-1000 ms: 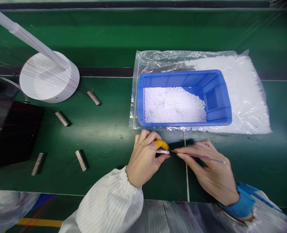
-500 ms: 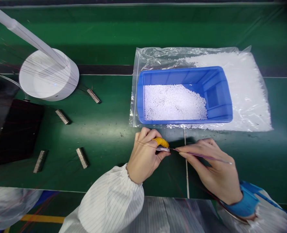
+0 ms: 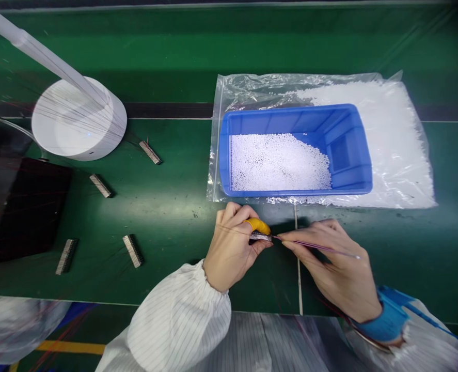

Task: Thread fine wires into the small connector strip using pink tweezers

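My left hand [image 3: 234,245], with a yellow cover on one finger, pinches a small pale strip with dark pins [image 3: 260,237] just below the blue bin. My right hand [image 3: 335,266], wearing a blue wristband [image 3: 387,316], grips a thin purplish tool [image 3: 321,247] between thumb and fingers. The tool's tip points left at the right end of the strip; whether they touch is too small to tell. The blue bin [image 3: 290,194] holds small white beads [image 3: 275,163] and rests on a clear bag of white beads [image 3: 399,150].
Several similar strips, one of them here [image 3: 133,251], lie on the green table [image 3: 174,222] at the left. Thin wires run near a white round container [image 3: 79,121] with a pale tube above it. A black box [image 3: 27,206] stands at the left edge.
My right hand has shifted slightly left and the tool with it. My left hand still holds the strip in nearly the same place.
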The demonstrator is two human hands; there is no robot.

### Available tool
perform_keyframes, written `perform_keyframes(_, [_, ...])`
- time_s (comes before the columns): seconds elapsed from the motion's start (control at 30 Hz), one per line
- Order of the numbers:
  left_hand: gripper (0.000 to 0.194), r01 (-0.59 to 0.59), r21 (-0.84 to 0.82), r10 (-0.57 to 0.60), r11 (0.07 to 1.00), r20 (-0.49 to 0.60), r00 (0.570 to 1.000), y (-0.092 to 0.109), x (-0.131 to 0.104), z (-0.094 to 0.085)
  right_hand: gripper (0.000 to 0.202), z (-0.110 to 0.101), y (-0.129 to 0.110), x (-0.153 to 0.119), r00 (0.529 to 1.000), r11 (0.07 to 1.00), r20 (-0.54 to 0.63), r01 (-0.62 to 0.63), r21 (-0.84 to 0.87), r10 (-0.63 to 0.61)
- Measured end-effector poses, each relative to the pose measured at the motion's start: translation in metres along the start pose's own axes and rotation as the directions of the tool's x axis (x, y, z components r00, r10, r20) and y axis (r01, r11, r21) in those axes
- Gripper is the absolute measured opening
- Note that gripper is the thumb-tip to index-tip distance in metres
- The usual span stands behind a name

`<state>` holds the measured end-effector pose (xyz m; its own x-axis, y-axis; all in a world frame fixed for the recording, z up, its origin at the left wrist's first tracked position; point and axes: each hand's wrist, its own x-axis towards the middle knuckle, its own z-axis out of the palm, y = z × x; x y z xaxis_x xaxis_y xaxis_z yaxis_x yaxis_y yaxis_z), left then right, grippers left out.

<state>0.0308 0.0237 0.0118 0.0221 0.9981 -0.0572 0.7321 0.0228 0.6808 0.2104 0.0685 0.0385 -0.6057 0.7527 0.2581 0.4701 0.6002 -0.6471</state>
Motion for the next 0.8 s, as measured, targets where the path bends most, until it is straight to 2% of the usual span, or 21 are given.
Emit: perform_keyframes(0.8, [0.016, 0.005, 0.011, -0.005, 1.000, -0.001, 1.000, 0.0007, 0.0000, 0.0001, 0.026, -0.0019, -0.0017, 0.0002, 1.000, 0.999, -0.008, 0.017, -0.040, -0.017])
